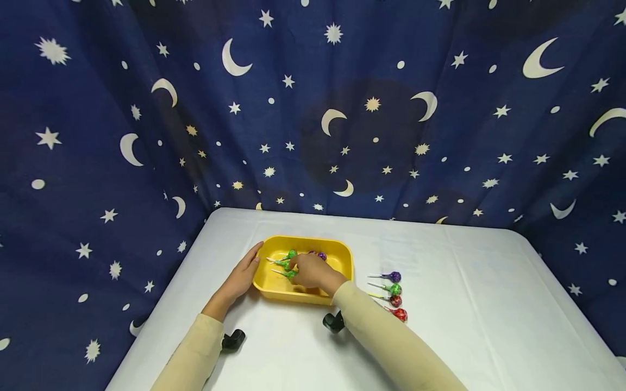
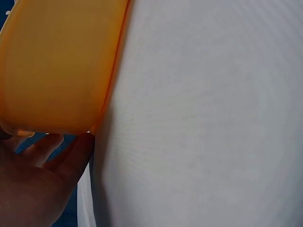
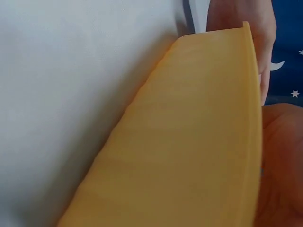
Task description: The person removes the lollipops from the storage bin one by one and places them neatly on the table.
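Observation:
A yellow plastic tray (image 1: 342,255) with raised walls stands on the table. Inside it, several green lollipops (image 1: 285,265) lie at the left with white sticks pointing left, and purple lollipops (image 1: 321,255) lie toward the back. My left hand (image 1: 243,277) rests against the tray's left end, its fingers fairly straight along the outer wall. My right hand (image 1: 313,270) reaches over the near wall, its fingers bent down at the green lollipops. Its fingertips are hidden, so I cannot tell whether it pinches one. In the right wrist view, the tray wall (image 3: 189,132) covers most of that hand.
Right of the tray, a column of lollipops lies on the white table (image 1: 489,304): a purple one (image 1: 395,277), a green one (image 1: 395,289) and red ones (image 1: 401,314). A dark blue curtain (image 1: 313,136) with moons and stars hangs behind and beside the table.

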`<state>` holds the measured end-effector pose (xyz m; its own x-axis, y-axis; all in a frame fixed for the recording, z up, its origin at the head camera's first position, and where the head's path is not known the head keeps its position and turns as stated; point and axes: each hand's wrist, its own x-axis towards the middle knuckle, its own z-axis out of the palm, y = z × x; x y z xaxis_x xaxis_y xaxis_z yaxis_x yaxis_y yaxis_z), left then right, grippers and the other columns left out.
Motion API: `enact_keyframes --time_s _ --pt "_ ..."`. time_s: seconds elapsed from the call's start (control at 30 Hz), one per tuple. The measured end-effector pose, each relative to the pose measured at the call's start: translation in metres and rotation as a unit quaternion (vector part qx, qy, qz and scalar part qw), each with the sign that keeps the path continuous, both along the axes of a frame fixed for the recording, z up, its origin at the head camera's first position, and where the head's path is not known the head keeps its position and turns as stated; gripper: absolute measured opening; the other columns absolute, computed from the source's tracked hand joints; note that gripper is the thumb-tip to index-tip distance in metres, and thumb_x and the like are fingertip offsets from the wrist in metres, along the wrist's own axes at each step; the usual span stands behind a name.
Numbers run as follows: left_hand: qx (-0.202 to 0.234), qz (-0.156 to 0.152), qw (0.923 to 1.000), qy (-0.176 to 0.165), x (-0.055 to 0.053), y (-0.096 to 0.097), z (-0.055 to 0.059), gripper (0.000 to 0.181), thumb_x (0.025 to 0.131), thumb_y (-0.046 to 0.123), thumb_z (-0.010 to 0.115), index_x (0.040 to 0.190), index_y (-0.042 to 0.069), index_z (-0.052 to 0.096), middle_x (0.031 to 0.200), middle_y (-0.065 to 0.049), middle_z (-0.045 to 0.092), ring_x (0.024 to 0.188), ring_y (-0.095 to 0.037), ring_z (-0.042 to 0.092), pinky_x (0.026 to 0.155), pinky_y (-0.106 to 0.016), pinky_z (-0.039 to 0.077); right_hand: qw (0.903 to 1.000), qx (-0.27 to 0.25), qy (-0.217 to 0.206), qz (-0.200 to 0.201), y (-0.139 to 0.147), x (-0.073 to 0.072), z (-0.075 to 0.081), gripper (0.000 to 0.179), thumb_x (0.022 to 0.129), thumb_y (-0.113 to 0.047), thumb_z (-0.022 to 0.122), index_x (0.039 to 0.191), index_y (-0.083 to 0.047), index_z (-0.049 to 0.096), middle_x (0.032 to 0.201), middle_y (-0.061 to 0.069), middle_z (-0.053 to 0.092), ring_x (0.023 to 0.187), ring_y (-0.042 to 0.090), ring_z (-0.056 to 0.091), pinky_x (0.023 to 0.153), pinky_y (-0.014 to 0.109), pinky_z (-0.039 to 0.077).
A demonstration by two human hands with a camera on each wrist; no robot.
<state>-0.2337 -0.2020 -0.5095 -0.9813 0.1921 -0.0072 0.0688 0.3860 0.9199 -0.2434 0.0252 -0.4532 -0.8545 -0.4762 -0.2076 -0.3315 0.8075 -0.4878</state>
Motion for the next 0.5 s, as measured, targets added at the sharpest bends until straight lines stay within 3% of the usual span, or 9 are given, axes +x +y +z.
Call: enact_keyframes --time_s 0.17,0.5 --pt "-0.001 0.007 1.0000 0.003 -0.001 0.001 0.000 0.051 0.112 0.016 0.034 0.162 0.014 0.027 0.166 -0.012 0.025 0.153 -0.033 0.018 0.123 -0.053 0.011 0.9999 0.012 -0.003 0.006 -0.004 -0.003 -0.002 0.033 0.089 -0.015 0.077 0.121 -0.008 0.073 0.120 0.006 0.070 0.102 0.020 0.060 0.102 0.041 0.049" --pt "0.008 0.002 0.9999 0.010 -0.001 0.001 -0.001 0.050 0.111 0.014 0.034 0.161 0.011 0.027 0.165 -0.016 0.025 0.152 -0.035 0.017 0.123 -0.053 0.009 0.9978 0.046 0.043 0.021 -0.013 -0.007 -0.011 0.027 0.088 -0.006 0.072 0.114 -0.009 0.075 0.113 0.006 0.072 0.104 0.024 0.064 0.101 0.040 0.050"
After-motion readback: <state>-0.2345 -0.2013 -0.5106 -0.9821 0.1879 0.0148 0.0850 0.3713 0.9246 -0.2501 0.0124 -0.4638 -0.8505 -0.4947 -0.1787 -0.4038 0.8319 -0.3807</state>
